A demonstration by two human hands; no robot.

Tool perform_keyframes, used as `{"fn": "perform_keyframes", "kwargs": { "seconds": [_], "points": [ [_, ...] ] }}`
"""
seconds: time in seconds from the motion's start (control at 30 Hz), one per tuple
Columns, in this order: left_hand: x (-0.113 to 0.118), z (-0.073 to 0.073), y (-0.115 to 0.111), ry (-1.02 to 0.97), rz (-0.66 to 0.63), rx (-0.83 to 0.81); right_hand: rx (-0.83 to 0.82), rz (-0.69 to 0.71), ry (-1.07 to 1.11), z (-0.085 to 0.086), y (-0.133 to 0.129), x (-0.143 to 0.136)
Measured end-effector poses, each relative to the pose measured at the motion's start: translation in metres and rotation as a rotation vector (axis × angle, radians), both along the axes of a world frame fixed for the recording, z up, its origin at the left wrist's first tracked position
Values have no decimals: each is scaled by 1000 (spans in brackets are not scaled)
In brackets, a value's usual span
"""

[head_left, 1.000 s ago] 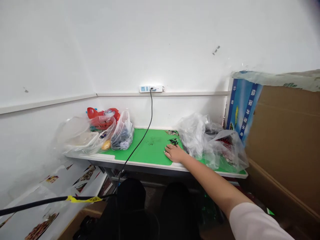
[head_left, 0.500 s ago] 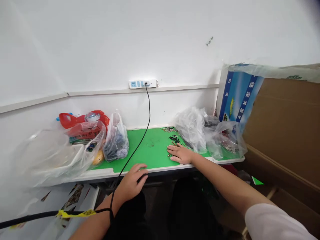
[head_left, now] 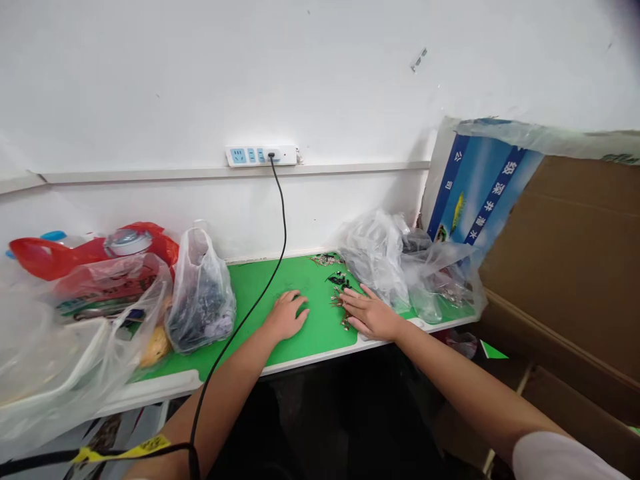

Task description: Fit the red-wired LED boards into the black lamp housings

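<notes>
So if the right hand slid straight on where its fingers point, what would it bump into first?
Probably the small metal bits right at its fingertips. The right hand looks low over the green tabletop, but I can't tell for sure whether it's touching.

There is one table, one power strip and one red bag; the parts are too small to count.

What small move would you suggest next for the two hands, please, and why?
I would probably ease the left hand toward the right hand, to help gather the small brassy pieces. The right hand is spread at those pieces, while the left seems empty over the green tabletop, with only a bare stretch between them.
</notes>
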State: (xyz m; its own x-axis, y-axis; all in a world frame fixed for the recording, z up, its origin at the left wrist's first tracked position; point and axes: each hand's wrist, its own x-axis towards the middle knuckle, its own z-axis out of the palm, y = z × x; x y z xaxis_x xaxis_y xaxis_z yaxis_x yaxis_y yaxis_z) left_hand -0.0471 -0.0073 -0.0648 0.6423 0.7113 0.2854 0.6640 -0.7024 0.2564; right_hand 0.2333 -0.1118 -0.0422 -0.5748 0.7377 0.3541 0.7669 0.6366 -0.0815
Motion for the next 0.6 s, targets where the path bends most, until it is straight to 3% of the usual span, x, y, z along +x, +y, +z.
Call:
{"fn": "perform_keyframes", "kwargs": {
  "seconds": [0.13,0.2,0.27,0.33,0.37,0.43,0.5,0.6],
  "points": [
    [-1,2,10,59,-18,2,174,-119,215,13,-75,34],
    [1,8,21,65,-59,-28,232,-297,337,13,-131,60],
    [9,18,36,31,-83,-135,273,-666,453,1,-192,87],
    [23,29,51,-90,-90,-334,352,-1155,572,-25,-253,113],
    [31,34,58,-203,-81,-458,354,-1328,605,-42,-282,124],
    [47,46,68,-511,-58,-718,159,-1600,616,-81,-333,139],
    [56,54,74,-867,-52,-967,-145,-1699,690,-114,-371,143],
    [53,57,81,-1247,31,-1078,-409,-1522,718,-135,-394,129]
  ]
}}
